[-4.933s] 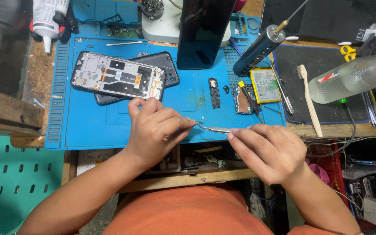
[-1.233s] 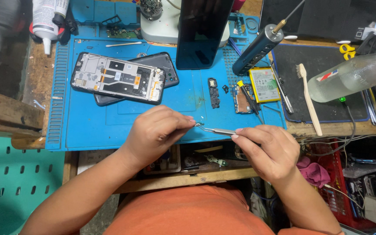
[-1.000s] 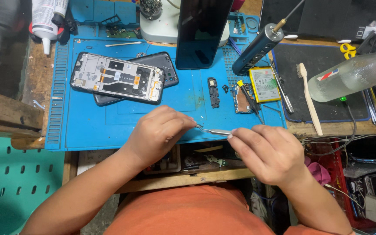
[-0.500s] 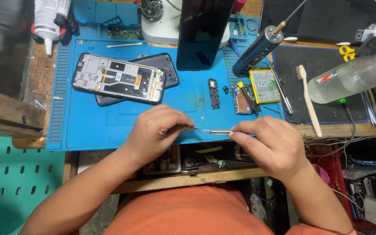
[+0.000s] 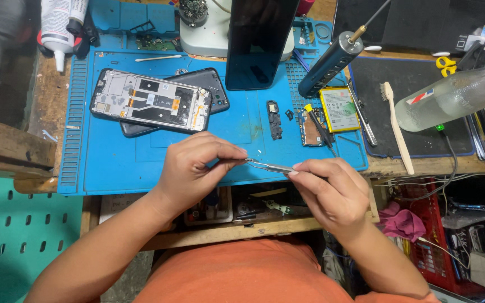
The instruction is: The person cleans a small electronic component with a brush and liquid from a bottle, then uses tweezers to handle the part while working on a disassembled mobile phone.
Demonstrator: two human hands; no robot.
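Both hands have held near the bench's front edge: right hand pinches the tweezers, whose tips meet the left hand's pinched fingertips; any part there is too small to see.

A wooden bench carries a blue mat and a black mat.

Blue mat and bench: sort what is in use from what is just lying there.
In use:
- left hand, fingertips at the tweezer tips
- right hand, holding the tweezers
- metal tweezers

Lying about:
- opened phone frame on the blue mat
- small battery
- glass bottle
- brush
- yellow scissors
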